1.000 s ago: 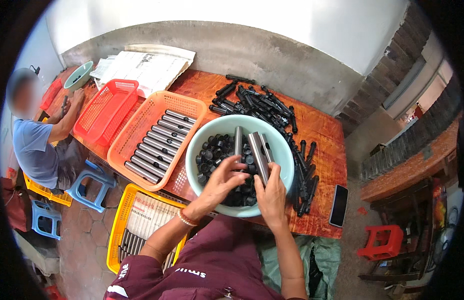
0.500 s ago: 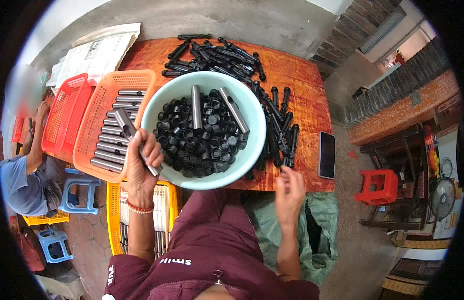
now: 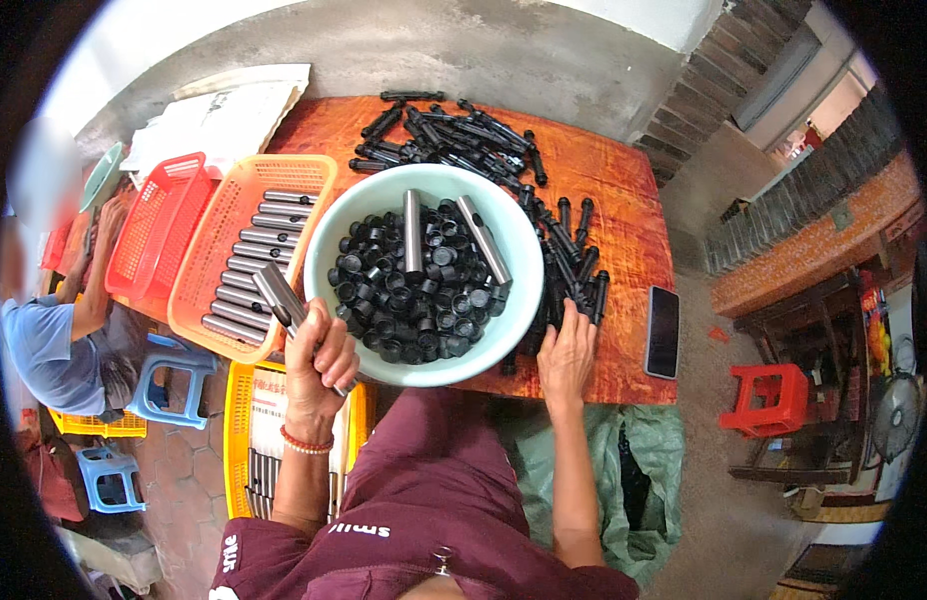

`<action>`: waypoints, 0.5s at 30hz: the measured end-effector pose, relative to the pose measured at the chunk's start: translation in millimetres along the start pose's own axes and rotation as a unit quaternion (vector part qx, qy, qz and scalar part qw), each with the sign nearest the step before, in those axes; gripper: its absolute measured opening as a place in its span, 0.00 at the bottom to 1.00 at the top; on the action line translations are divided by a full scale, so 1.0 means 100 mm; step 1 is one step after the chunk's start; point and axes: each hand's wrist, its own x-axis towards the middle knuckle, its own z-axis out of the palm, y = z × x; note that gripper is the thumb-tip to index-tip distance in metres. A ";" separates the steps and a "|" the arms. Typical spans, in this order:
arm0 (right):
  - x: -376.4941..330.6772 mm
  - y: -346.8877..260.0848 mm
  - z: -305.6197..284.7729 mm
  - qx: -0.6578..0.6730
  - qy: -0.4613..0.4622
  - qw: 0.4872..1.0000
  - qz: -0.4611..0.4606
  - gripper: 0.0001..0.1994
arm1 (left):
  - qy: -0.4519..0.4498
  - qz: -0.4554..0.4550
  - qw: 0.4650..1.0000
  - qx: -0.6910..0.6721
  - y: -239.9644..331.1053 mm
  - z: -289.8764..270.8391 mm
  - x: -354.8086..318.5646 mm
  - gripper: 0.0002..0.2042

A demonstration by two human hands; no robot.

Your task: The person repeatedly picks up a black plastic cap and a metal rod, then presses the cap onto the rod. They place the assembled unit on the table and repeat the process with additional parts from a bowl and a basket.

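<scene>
Basin [image 3: 529, 325], pale green and round, stands on the bench [image 3: 624, 200] with black caps [image 3: 379, 300] heaped inside and two loose metal tubes [image 3: 413, 235] lying over them. Just beside its lower left rim, the left hand [image 3: 322, 350] has its fingers curled tightly round a tilted tube [image 3: 277, 292]; that grip alone seems to bear it, so a slackened hold could drop it into the yellow basket [image 3: 236, 420] below and left of the basin. Right of the basin, the right hand [image 3: 569, 350] has its fingertips at the pile of black rods [image 3: 559, 262]; whether those fingers have taken one, I cannot tell. The rods lie crossed, so tugging one could drag its neighbours along and send some over the bench's front edge. Farther right of the basin, the phone [image 3: 663, 332] lies close to the bench's edge, where a wide sweep of that arm might knock it off. Loose caps are all that support the basin's two tubes, so a bump to the rim would likely make them roll or slide
</scene>
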 end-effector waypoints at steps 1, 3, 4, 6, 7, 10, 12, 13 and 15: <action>0.02 0.00 0.02 -0.007 -0.003 1.000 0.009 0.22 | 0.000 0.008 1.000 0.005 0.01 -0.01 -0.02 0.09; 0.04 -0.02 0.01 -0.008 0.001 1.000 0.025 0.22 | -0.019 0.018 1.000 -0.003 -0.04 -0.06 -0.05 0.08; 0.04 -0.04 0.02 -0.005 0.001 0.999 0.037 0.22 | -0.018 0.013 1.000 -0.009 -0.05 -0.08 -0.06 0.08; 0.06 -0.02 0.05 0.015 0.003 0.999 0.050 0.21 | -0.019 0.003 0.999 -0.025 -0.09 -0.09 -0.08 0.08; 0.06 0.00 0.05 0.030 -0.001 0.998 0.052 0.20 | -0.015 -0.008 0.999 -0.028 -0.10 -0.07 -0.08 0.09; 0.06 0.03 0.02 0.085 0.022 0.994 0.057 0.18 | -0.021 -0.011 0.999 -0.029 -0.17 -0.01 -0.07 0.11; 0.03 0.06 -0.04 0.172 0.040 0.980 0.089 0.15 | -0.026 0.002 1.000 -0.009 -0.24 0.05 -0.08 0.12; 0.04 0.06 -0.08 0.169 0.055 0.981 0.081 0.14 | -0.033 0.019 0.999 0.008 -0.26 0.08 -0.07 0.13; 0.00 0.04 -0.14 0.249 0.058 0.962 0.095 0.14 | -0.032 0.061 0.997 0.038 -0.34 0.12 -0.07 0.14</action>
